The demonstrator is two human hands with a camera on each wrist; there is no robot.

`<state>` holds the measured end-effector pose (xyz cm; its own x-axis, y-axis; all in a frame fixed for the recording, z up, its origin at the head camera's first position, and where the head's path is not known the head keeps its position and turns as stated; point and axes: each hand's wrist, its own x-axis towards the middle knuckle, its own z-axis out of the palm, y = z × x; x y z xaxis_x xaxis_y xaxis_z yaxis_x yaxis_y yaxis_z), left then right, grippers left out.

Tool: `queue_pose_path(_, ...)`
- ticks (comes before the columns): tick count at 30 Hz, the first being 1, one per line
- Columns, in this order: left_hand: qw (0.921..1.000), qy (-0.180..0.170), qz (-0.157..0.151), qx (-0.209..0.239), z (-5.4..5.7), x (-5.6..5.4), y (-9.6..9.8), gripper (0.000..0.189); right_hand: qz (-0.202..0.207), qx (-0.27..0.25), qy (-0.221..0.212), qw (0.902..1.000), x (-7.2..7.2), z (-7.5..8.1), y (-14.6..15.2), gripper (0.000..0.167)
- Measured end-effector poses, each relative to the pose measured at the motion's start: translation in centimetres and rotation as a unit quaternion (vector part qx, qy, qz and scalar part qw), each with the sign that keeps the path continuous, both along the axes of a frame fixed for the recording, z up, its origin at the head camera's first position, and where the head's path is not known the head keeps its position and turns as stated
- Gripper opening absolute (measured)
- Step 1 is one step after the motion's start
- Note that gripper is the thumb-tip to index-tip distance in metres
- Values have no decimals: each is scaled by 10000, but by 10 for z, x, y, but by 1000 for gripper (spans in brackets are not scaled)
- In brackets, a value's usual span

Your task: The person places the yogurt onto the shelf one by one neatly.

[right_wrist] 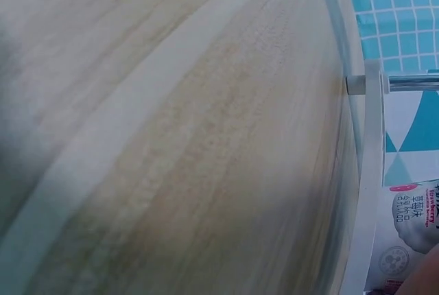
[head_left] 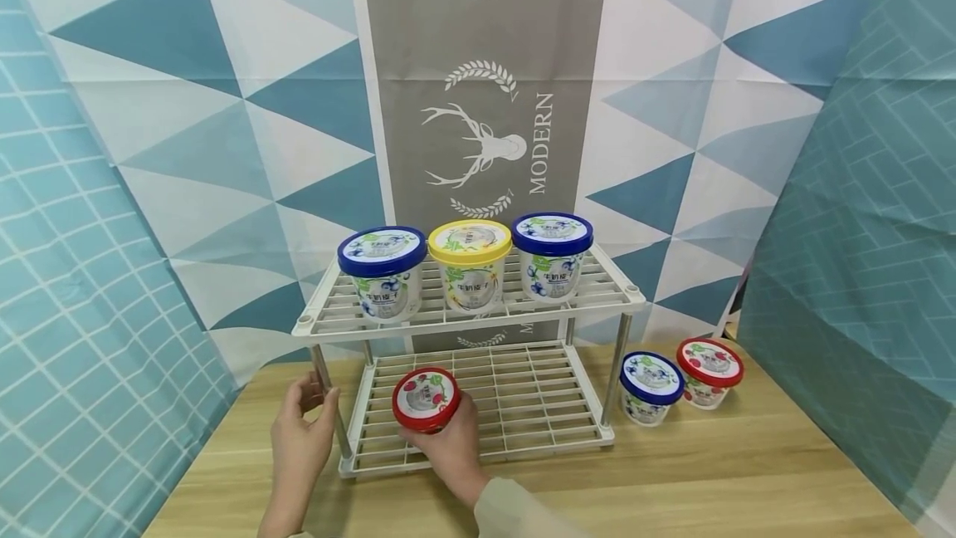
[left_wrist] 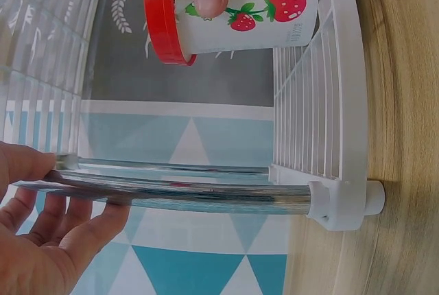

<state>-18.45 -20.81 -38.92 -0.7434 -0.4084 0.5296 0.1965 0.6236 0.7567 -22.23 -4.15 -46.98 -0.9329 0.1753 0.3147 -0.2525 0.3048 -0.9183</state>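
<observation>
A two-tier white rack with metal posts stands on the wooden table. At its front left post, my left hand holds on with thumb and fingers about the metal, near the upper shelf. My right hand grips a red-lidded tub at the left part of the lower shelf. Strawberries are printed on that tub's white side, as the left wrist view shows. It stands upright, and its base appears to meet the slats. Only a slice of the tub and a bit of finger show in the right wrist view.
On the upper shelf are a blue-lidded tub, a yellow-lidded tub and another blue-lidded tub. Right of the rack, a blue-lidded tub and a red-lidded tub stand on the table. Patterned sheets hang behind.
</observation>
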Motion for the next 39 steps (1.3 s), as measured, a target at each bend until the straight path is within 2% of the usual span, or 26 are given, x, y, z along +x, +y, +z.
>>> queue_pose_path(4,10000,-40,-5,0,-1,0,0,29,162,-11,-50,9999,2,1,6,92)
queue_pose_path(10,9999,92,-84,59,-1,0,1,29,225,69,-237,9994,3,5,18,93)
queue_pose_path(15,9999,51,-106,59,-1,0,0,29,341,524,-221,9978,5,6,34,86)
queue_pose_path(22,9999,7,-116,61,0,0,0,29,603,1051,-56,9926,8,15,64,70)
queue_pose_path(29,9999,122,-105,10,1,-1,0,29,612,1053,92,9925,9,22,90,48)
queue_pose_path(39,9999,114,-46,-19,-1,-2,0,29,430,907,-207,9947,14,31,122,43)
